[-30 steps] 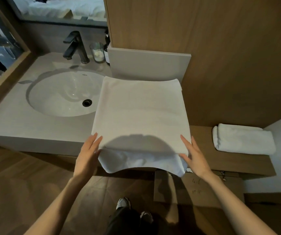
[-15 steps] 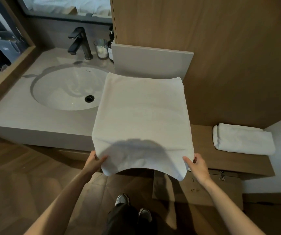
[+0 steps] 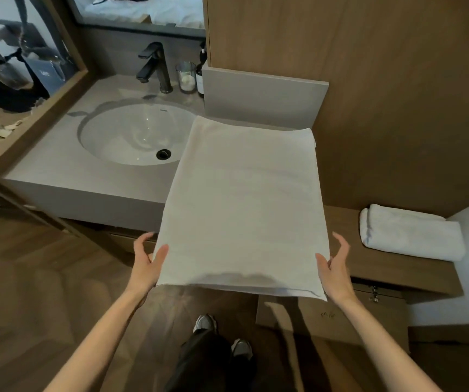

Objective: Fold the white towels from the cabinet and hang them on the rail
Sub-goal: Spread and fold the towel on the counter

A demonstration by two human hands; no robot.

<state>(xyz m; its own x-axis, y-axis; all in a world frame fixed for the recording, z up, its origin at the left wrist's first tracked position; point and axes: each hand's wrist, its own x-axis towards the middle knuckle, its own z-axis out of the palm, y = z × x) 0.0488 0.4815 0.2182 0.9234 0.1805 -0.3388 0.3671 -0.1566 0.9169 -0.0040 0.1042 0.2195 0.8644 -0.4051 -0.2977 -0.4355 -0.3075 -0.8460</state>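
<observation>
A white towel [image 3: 244,205], folded into a flat rectangle, lies with its far end on the grey counter [image 3: 86,182]; its near end juts out past the counter edge toward me. My left hand [image 3: 147,261] holds the near left corner, thumb on top. The near right corner sits in my right hand [image 3: 335,267], thumb on the edge and fingers raised beside it. A second white towel [image 3: 408,233], folded thick, rests on the low wooden shelf [image 3: 397,273] to the right. No rail is in view.
A round sink [image 3: 131,134] with a black faucet [image 3: 154,66] is set in the counter left of the towel. A glass [image 3: 185,77] and a dark bottle [image 3: 200,72] stand behind it. A grey panel [image 3: 264,100] and wooden wall rise behind the towel.
The sagging near edge of the towel now lies straight and flat. Both hands shifted from under that edge to its two near corners, and the towel came a little toward me.
</observation>
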